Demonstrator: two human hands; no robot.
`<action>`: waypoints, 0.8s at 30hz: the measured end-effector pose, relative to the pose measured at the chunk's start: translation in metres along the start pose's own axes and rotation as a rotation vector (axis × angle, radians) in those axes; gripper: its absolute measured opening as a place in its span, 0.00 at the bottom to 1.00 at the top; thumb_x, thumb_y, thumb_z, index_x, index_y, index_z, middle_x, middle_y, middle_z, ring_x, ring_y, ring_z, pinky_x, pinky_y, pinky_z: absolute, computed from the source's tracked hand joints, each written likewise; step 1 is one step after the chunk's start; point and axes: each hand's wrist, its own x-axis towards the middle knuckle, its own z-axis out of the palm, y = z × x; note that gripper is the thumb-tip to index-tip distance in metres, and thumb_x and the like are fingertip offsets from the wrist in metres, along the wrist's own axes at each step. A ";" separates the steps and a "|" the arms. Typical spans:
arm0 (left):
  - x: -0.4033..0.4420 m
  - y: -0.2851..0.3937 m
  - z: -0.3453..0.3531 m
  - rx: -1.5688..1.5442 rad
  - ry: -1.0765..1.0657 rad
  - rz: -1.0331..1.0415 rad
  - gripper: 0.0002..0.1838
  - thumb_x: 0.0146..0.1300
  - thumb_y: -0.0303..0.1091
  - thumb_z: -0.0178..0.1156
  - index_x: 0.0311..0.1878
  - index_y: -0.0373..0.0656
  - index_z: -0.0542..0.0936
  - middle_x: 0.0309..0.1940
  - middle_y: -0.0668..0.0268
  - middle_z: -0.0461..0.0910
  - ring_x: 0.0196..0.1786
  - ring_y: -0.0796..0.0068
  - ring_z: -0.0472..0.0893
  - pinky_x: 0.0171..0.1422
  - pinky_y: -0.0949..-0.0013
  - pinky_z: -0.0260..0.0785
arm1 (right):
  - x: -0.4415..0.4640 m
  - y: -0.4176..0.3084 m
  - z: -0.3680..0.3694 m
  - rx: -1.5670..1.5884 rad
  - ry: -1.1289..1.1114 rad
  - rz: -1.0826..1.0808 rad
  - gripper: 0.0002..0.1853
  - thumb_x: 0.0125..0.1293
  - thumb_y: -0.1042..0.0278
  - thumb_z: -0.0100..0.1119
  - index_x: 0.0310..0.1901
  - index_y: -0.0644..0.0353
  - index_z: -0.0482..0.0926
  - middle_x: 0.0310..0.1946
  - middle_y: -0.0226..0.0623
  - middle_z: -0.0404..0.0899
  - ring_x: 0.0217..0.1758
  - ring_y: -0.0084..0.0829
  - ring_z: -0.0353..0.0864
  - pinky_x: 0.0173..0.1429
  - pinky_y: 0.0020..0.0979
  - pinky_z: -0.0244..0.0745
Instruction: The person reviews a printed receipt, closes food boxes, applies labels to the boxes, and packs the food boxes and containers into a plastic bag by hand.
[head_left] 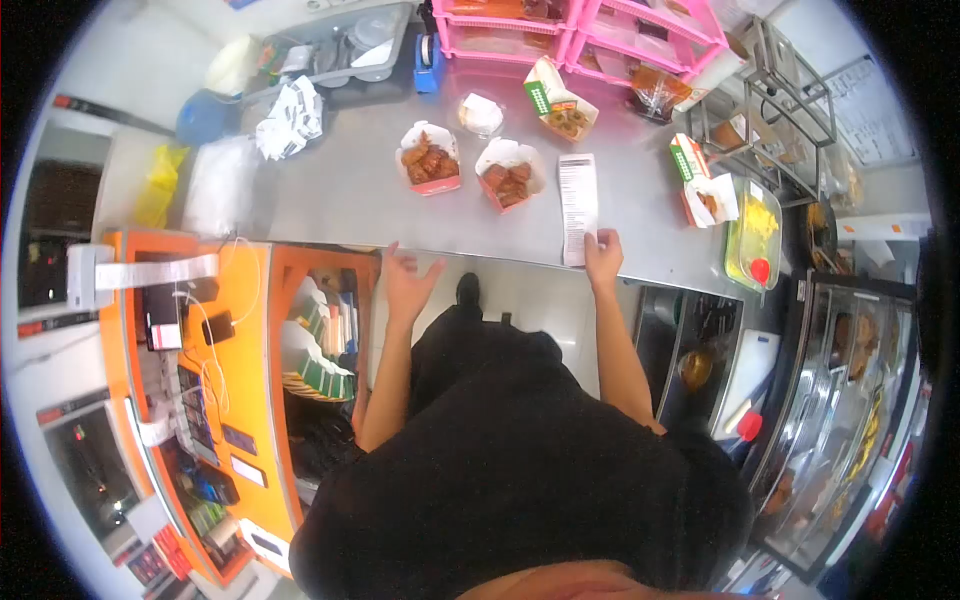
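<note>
My right hand (603,258) pinches the lower end of a long printed receipt (577,205) at the front edge of the steel counter (380,222). Just off that edge, to the left, my left hand (408,280) has its fingers spread and holds nothing. Beyond the hands stand two open red-and-white boxes of browned fried pieces, a left box (430,160) and a right box (508,175). Behind them is a small white packet (481,115). A green-and-white box (563,108) with food in it sits farther back.
Another food box (703,190) and a tub of yellow pieces (755,230) with a red item stand at right, near a metal rack (770,115). Pink drawers (510,40), a blue tape dispenser (428,65) and a grey tray (350,60) line the back. Crumpled paper (290,120) lies left.
</note>
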 end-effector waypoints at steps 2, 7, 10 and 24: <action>0.042 -0.005 0.010 0.052 0.000 0.143 0.71 0.47 0.54 0.89 0.82 0.27 0.54 0.72 0.36 0.72 0.73 0.45 0.75 0.78 0.46 0.67 | 0.008 -0.040 0.012 -0.149 0.017 0.004 0.21 0.68 0.64 0.69 0.59 0.64 0.79 0.46 0.51 0.88 0.52 0.50 0.87 0.62 0.48 0.79; 0.103 0.002 0.049 -0.042 0.035 0.332 0.80 0.42 0.52 0.92 0.84 0.29 0.42 0.77 0.36 0.62 0.81 0.42 0.65 0.86 0.47 0.59 | 0.011 -0.093 0.036 -0.617 0.141 -0.398 0.32 0.65 0.66 0.68 0.71 0.61 0.74 0.63 0.58 0.79 0.66 0.56 0.77 0.72 0.53 0.72; 0.112 0.004 0.070 -0.181 0.030 0.321 0.82 0.41 0.49 0.93 0.85 0.31 0.39 0.77 0.35 0.62 0.82 0.43 0.64 0.87 0.47 0.57 | 0.019 -0.093 0.071 -0.277 -0.068 -0.525 0.30 0.67 0.65 0.66 0.70 0.63 0.74 0.62 0.57 0.79 0.67 0.58 0.76 0.73 0.52 0.73; 0.176 -0.024 0.041 -0.291 0.180 0.363 0.72 0.44 0.26 0.85 0.84 0.42 0.40 0.76 0.40 0.63 0.76 0.47 0.72 0.81 0.46 0.68 | -0.003 -0.169 0.191 0.106 -0.498 -0.251 0.33 0.67 0.68 0.72 0.68 0.65 0.65 0.57 0.59 0.78 0.60 0.58 0.84 0.59 0.50 0.80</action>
